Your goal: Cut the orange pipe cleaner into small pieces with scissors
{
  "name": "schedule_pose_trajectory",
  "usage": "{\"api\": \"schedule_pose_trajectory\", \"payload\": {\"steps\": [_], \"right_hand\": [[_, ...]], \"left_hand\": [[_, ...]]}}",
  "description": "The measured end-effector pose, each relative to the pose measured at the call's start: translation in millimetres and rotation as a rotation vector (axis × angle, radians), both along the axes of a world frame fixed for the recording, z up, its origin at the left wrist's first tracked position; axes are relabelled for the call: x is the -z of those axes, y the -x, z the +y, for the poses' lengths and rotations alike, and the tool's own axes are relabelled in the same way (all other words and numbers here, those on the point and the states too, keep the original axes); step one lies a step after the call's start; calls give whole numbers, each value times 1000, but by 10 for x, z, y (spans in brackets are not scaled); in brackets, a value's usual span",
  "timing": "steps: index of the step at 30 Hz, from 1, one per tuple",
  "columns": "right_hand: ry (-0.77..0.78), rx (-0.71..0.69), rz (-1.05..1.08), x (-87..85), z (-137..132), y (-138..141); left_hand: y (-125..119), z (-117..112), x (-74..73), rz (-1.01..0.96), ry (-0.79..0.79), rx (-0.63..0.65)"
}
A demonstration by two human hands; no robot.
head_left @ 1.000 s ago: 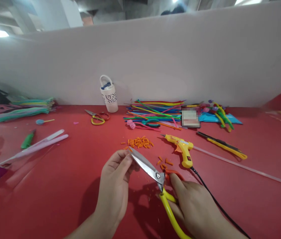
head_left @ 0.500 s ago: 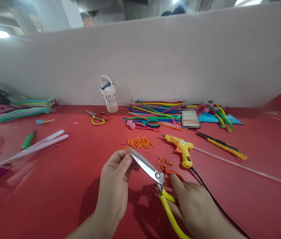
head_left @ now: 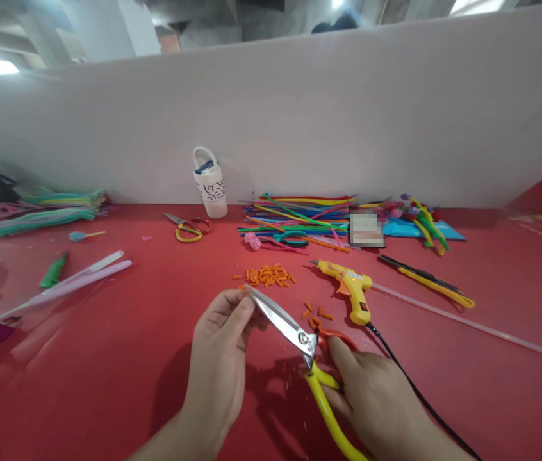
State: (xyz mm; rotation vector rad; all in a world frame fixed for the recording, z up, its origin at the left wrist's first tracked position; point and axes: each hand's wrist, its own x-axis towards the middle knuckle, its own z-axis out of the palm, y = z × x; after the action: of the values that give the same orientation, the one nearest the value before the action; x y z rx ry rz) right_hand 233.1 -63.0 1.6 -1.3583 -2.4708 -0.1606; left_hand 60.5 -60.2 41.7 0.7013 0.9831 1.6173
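Observation:
My right hand grips a pair of scissors by its handles, one loop red-orange and one yellow. The silver blades look closed together and point up and left, their tips at my left fingertips. My left hand is closed in a pinch on a small orange piece, mostly hidden by the fingers and blade tips. Just beyond lies a pile of short orange pieces. A few more loose orange pieces are scattered right of the blades. Tiny orange scraps dot the red table under the scissors.
A yellow glue gun with a long glue stick and black cord lies right. Behind are coloured pipe cleaners, a white tumbler and other scissors. Tweezers rest far right; a green-handled tool lies left.

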Motion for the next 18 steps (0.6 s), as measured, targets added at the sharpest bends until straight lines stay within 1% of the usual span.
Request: {"api": "schedule_pose_trajectory", "payload": {"steps": [2,4,6,8,11,14,16,18], "right_hand": [[69,7,58,0,3,-6],[234,35,173,-20,12,-3],[436,59,327,-67,29,12],[594,50,509,-134,49,32],[798,45,810,-224,69,57],[901,90,1020,-260,77,62],[942,104,1078,-264,75,59],[970,108,1081,-272,70,56]], "left_hand": [[0,-3,5,0,3,-8],[0,-3,20,7,14,-13],[-6,1,39,32,23,-3],[-24,5,55,86,37,40],[-78,4,71,226,108,161],[-149,-19,107,379,176,289],[-191,-44,150,470,167,378],[-222,-70,194,558,133,429]]}}
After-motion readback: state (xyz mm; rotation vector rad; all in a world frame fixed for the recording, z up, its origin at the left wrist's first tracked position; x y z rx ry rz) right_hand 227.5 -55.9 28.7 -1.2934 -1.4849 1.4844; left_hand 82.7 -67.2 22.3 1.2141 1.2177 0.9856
